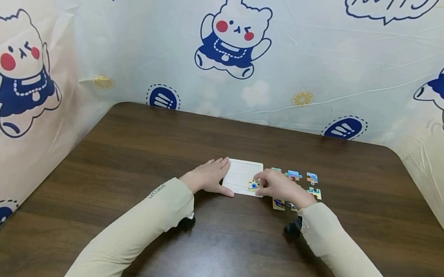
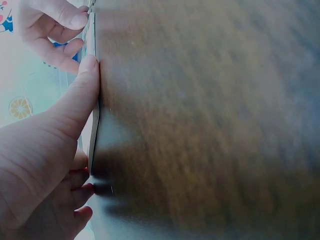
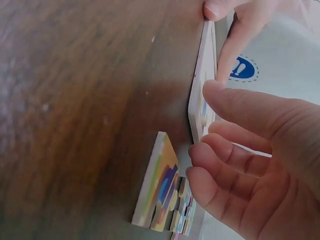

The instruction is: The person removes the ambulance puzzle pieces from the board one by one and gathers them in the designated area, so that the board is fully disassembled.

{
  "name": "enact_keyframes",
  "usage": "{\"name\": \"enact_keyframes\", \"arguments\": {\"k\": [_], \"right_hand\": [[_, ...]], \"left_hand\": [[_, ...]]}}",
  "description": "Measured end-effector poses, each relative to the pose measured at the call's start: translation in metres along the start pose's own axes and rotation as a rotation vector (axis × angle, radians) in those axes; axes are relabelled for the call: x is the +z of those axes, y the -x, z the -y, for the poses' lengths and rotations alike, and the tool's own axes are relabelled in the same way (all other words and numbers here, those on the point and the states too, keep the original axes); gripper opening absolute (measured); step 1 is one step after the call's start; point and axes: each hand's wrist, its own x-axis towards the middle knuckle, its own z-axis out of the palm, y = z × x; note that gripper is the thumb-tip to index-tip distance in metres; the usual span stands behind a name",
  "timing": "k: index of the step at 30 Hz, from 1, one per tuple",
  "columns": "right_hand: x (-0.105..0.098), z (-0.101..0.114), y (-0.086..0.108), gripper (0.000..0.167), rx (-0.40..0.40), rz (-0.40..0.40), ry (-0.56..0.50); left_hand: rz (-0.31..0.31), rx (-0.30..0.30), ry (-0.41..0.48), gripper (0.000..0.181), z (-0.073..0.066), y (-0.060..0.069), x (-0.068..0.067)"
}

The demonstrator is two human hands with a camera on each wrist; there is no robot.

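Observation:
A white puzzle board lies flat on the table. A puzzle piece with a blue round figure lies in the board's near right corner. My right hand holds this piece between thumb and curled fingers; part of it is hidden behind them. At the board's left side my left hand rests with its fingers reaching along the edge and its thumb against the near edge. In the right wrist view the thumb of the right hand touches the piece at the board's edge.
Loose puzzle pieces lie to the right of the board, some partly under the right hand. One loose piece shows close up in the right wrist view. The brown table meets a printed cloth behind.

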Motion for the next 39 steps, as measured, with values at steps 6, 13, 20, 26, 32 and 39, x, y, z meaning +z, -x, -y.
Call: {"name": "enact_keyframes", "arguments": {"k": [6,13,20,26,32,39], "right_hand": [[0.0005,0.0020,-0.0014,0.011,-0.018,0.010,0.035],[0.0002,0.0012,-0.0027,0.018,0.001,0.010,0.015],[0.0007,-0.0007,-0.0037,0.033,0.050,-0.009,-0.001],[0.0011,-0.0002,-0.0039,0.030,0.072,-0.019,-0.036],[0.0004,0.0005,-0.0030,0.028,0.065,-0.022,-0.039],[-0.0006,0.0024,-0.0048,0.030,0.049,-0.023,-0.029]], "left_hand": [[-0.001,0.002,-0.008,0.102,0.0003,-0.0004,0.0002],[-0.010,0.011,-0.004,0.101,0.0006,-0.0001,0.0004],[-0.005,0.010,0.005,0.102,0.0006,0.0000,0.0007],[-0.020,0.021,0.011,0.101,0.0008,0.0006,0.0008],[-0.012,0.020,0.012,0.101,0.0005,0.0015,0.0004],[-0.009,0.016,0.007,0.101,0.0013,0.0003,0.0006]]}}
